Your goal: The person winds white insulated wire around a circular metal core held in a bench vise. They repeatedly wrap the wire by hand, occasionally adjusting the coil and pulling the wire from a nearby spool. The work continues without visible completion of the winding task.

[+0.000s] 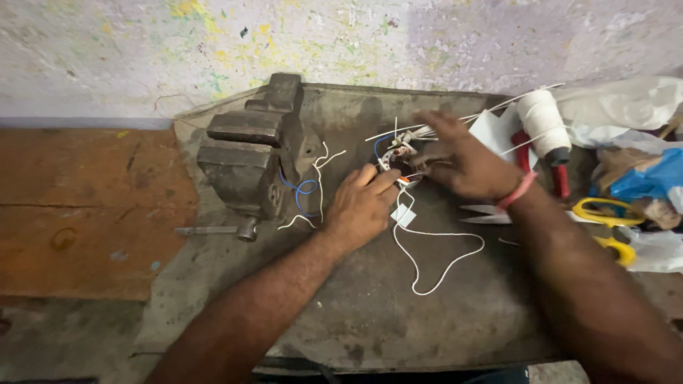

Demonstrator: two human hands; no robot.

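On a worn metal bench (370, 320), the left hand (359, 208) pinches a small wired part (398, 160) at mid-bench. The right hand (462, 162) hovers over it, fingers spread. A white thread spool (542, 122) lies among plastic bags (626, 107) nearby.

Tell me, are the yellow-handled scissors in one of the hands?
No, the yellow-handled scissors lie on the bench at the right, beyond the right hand.

On the metal workbench (370, 327), the left hand (359, 210) and right hand (462, 163) meet over a small wired part (398, 158) near the back edge; its white cord (434, 267) loops toward the front. A bench vise (245, 160) sits at the left edge; a thread spool (544, 121) and yellow-handled scissors (605, 224) lie right.
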